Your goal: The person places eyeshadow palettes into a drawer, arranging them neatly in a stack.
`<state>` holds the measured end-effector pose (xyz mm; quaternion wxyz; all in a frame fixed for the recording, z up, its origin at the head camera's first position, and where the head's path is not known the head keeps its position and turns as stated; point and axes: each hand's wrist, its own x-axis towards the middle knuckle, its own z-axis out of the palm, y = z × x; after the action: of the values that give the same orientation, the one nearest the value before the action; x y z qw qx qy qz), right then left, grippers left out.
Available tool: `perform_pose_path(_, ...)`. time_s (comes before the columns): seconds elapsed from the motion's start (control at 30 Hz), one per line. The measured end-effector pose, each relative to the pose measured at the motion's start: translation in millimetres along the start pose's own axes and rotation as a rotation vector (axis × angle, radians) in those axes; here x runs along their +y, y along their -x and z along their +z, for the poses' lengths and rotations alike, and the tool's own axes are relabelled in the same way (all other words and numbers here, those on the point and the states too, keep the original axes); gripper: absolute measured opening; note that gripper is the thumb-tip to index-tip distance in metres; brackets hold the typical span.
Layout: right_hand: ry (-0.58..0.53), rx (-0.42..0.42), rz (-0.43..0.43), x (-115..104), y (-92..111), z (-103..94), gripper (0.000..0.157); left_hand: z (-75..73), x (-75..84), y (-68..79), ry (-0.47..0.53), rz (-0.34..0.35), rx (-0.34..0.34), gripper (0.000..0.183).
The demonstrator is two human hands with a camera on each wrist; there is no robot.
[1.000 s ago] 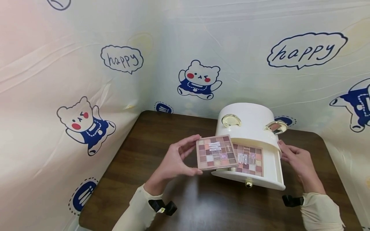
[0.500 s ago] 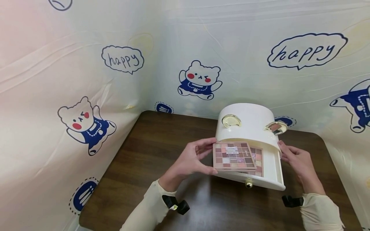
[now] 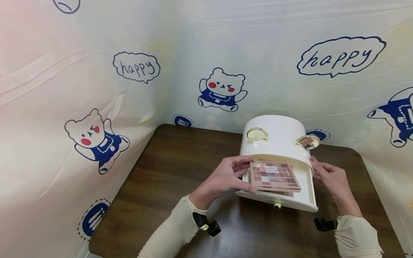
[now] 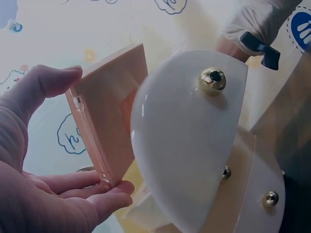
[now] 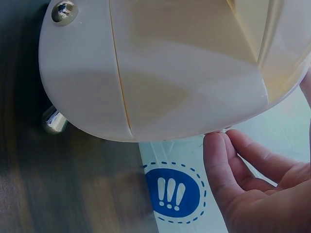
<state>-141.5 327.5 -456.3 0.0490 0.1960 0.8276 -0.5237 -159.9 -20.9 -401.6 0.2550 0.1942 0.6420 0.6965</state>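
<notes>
My left hand (image 3: pixel 226 177) grips an eyeshadow palette (image 3: pixel 274 175) by its left edge, thumb on the near side and fingers on the far side. It holds the palette tilted over the pulled-out drawer (image 3: pixel 297 205) of a white rounded makeup organizer (image 3: pixel 277 125). Beneath it in the drawer lies a second palette (image 3: pixel 288 194), mostly covered. In the left wrist view, the held palette (image 4: pixel 109 111) shows its plain underside beside the drawer front. My right hand (image 3: pixel 332 181) touches the organizer's right side; its fingertips (image 5: pixel 216 141) press the white wall in the right wrist view.
The organizer stands at the back right of a dark wooden table (image 3: pixel 187 154). Two gold-rimmed handles (image 3: pixel 258 135) stick out from its upper part. More gold knobs (image 4: pixel 270 199) sit lower on its front. A printed curtain (image 3: pixel 180 32) hangs behind the table.
My left hand has carried the palette rightward, from beside the drawer to over it, covering most of the second palette. The right hand stays at the organizer's side.
</notes>
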Motion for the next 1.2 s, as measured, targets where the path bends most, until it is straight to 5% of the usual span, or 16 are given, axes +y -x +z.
perform_pose_path(0.43, -0.020, -0.001, 0.028, -2, 0, 2.7, 0.093, 10.3, 0.8, -15.8, -0.086, -0.070, 0.038, 0.084)
perform_pose_path(0.9, -0.028, 0.007, 0.034, -1, 1, 2.8, 0.092, 13.0, -6.1, -25.7, 0.054, -0.100, 0.006, 0.092)
perform_pose_path(1.2, -0.031, 0.006, 0.036, 0, 1, 2.9, 0.093, 9.3, -5.2, -25.2, 0.056, -0.126, -0.013, 0.091)
